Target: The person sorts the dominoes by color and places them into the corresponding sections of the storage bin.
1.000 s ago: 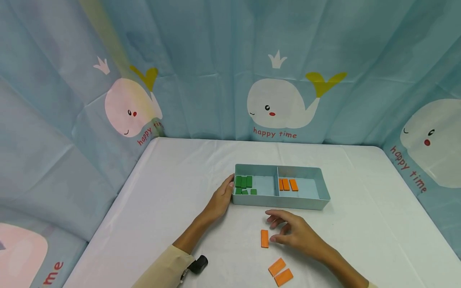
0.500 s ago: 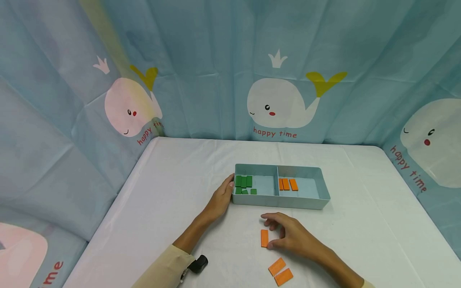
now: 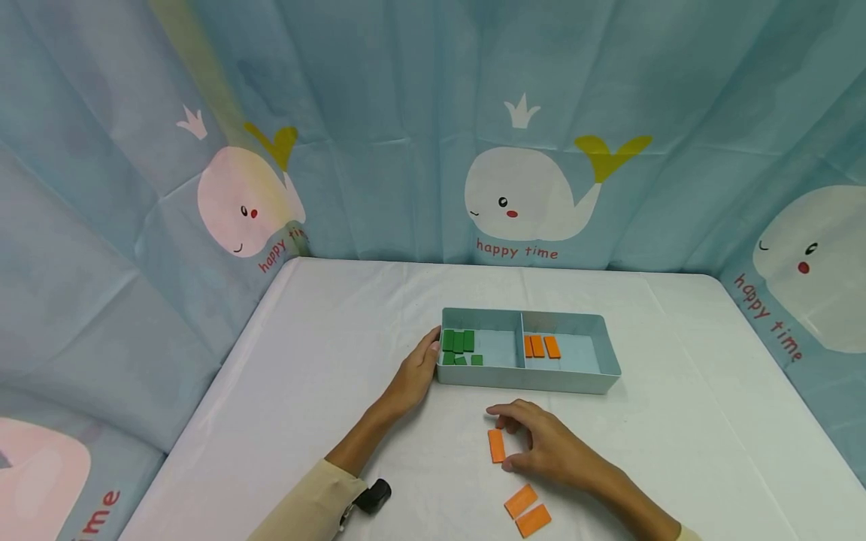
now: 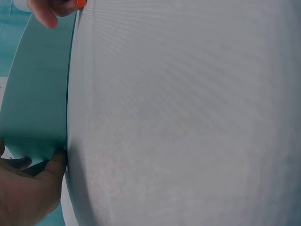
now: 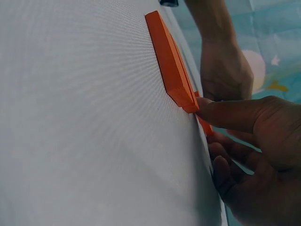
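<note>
A pale blue-green two-compartment box (image 3: 571, 382) lies on the table. My left hand (image 3: 413, 379) holds its left end; in the left wrist view the thumb (image 4: 57, 162) rests at the box's near corner. Green tiles (image 3: 458, 342) lie in the left compartment, and 3 orange tiles (image 3: 537, 346) in the right one. In front of the box my right hand (image 3: 551, 447) pinches a single orange tile (image 3: 497, 446) by its ends, between thumb and fingers. Two more orange tiles (image 3: 533, 520) lie nearer me, and the right wrist view shows them as orange blocks (image 5: 170, 56) beside the thumb.
A white cloth (image 3: 325, 338) covers the table. Blue curtains with whale prints (image 3: 521, 195) hang along the back and sides. A black device (image 3: 373, 497) is strapped at the left sleeve.
My right hand has moved left and closed its thumb and fingers about the single orange tile, which has turned slightly and shifted a little. The left hand and the box have stayed put.
</note>
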A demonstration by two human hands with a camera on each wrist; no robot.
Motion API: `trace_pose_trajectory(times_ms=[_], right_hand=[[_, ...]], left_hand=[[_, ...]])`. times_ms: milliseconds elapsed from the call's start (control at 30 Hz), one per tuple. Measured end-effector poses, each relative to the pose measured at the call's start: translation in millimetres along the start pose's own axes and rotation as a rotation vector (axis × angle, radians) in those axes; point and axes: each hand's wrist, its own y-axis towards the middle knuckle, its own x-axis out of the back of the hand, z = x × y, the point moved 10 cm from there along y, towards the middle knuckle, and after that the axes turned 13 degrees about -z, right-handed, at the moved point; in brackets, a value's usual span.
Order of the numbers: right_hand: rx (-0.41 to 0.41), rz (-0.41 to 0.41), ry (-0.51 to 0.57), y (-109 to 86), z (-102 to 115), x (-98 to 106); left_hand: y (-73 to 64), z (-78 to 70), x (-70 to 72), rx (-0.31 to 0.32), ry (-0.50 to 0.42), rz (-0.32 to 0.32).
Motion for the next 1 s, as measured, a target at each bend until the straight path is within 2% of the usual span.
trace_pose_trajectory(times_ms=[200, 500, 767, 1000], right_hand=[[0.006, -0.009, 0.008, 0.8, 1.2, 1.3], [-0.053, -0.028, 0.046, 0.4, -5.4, 5.3], [-0.037, -0.066, 0.121, -1.6, -5.0, 13.5], [-0.065, -0.078, 0.122, -2.8, -6.2, 19.9]], left_hand=[[-0.6, -0.8, 0.7, 0.012, -0.003, 0.0], [-0.4, 1.4, -0.1, 0.003, -0.006, -0.003], [-0.4, 2.3, -0.6, 0.009, -0.009, 0.007], [-1.1, 2.8, -0.5, 0.012, 0.005, 0.006]])
